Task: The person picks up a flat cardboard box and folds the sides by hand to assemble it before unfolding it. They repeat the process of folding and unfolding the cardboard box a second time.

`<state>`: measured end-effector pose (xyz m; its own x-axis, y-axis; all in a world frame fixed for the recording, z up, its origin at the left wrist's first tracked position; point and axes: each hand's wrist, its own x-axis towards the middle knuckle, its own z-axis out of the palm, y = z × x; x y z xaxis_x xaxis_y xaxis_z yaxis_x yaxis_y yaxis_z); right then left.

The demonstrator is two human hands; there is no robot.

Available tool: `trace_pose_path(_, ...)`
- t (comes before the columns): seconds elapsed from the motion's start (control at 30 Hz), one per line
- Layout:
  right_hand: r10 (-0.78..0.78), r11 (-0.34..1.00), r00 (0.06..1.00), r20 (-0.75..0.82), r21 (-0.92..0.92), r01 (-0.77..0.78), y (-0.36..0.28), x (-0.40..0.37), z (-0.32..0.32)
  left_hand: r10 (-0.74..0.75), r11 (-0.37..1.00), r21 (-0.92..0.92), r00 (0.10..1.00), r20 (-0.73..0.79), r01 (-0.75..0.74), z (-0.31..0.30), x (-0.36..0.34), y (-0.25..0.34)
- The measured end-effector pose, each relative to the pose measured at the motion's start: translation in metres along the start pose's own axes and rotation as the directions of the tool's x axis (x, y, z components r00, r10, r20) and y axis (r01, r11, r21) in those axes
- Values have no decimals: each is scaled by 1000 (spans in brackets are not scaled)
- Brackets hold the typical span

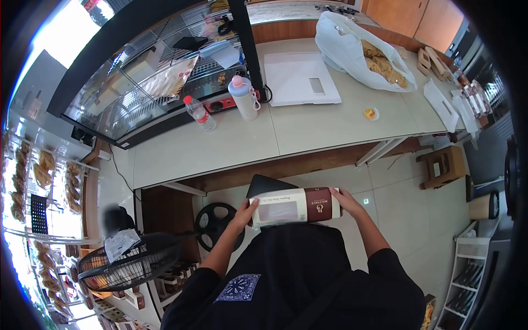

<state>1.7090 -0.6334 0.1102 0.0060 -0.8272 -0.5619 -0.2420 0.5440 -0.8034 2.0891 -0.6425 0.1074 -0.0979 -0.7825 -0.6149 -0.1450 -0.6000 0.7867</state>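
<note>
I hold a long white and maroon paper bag point(294, 207) flat in front of my chest, below the edge of the counter point(231, 148). My left hand point(243, 212) grips its white end and my right hand point(345, 199) grips its maroon end. The bag has a pale window panel near the white end and a small logo on the maroon part. A dark flat thing point(267, 184) lies just behind the bag.
On the counter stand a pink-capped white bottle point(244, 98), a clear water bottle point(199, 113), a white board point(300, 78), a small yellow piece point(369, 113) and a white plastic bag of pastries point(367, 52). A glass display case point(159, 71) stands behind, a black fan point(129, 268) lower left.
</note>
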Motion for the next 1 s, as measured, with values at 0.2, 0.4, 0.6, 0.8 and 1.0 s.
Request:
trace_pose_path(0.2,-243,954,954,-174,134,267,-21,1,16,227,962,-141,972,-59,-234,-1,6,7)
trace_pose_path(0.4,-412,898,895,-173,88,431,-39,5,13,428,896,-115,903,-30,-429,-13,12,27)
trace_pose_path(0.6,-449,868,861,-239,111,483,-72,-4,20,451,869,-201,891,-57,-452,-18,16,36)
trace_pose_path(0.8,-544,795,771,-331,90,599,-89,-15,21,539,836,-114,842,-21,-537,-21,-7,70)
trace_pose_path(1.0,-499,818,817,-289,154,554,-88,-26,27,578,811,-123,816,12,-572,-30,-11,87)
